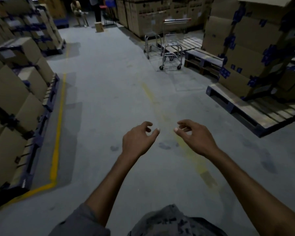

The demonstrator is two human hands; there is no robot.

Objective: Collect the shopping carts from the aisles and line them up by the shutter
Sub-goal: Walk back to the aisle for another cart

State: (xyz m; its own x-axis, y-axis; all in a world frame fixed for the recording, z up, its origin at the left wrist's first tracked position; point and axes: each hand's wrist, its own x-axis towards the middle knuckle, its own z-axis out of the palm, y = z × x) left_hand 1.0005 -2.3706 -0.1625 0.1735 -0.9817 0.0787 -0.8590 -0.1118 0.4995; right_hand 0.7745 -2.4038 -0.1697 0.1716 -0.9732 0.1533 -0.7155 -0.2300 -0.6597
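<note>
Both hands are out front over the aisle floor (109, 99). The left hand (138, 140) and right hand (194, 137) each show a slack grip, fingers loosely curled on nothing. This looks like the fetch leg. A shopping cart (173, 43) stands well ahead, just beside a blue pallet (203, 60), with perhaps a second cart (151, 38) behind it in the gloom. Next: walk up and take the red handle (177, 19).

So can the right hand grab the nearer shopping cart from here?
Probably not yet. The right hand hangs empty over bare floor, and the nearer shopping cart stands well up the aisle beside a pallet. Nothing seems to block the walk there.
</note>
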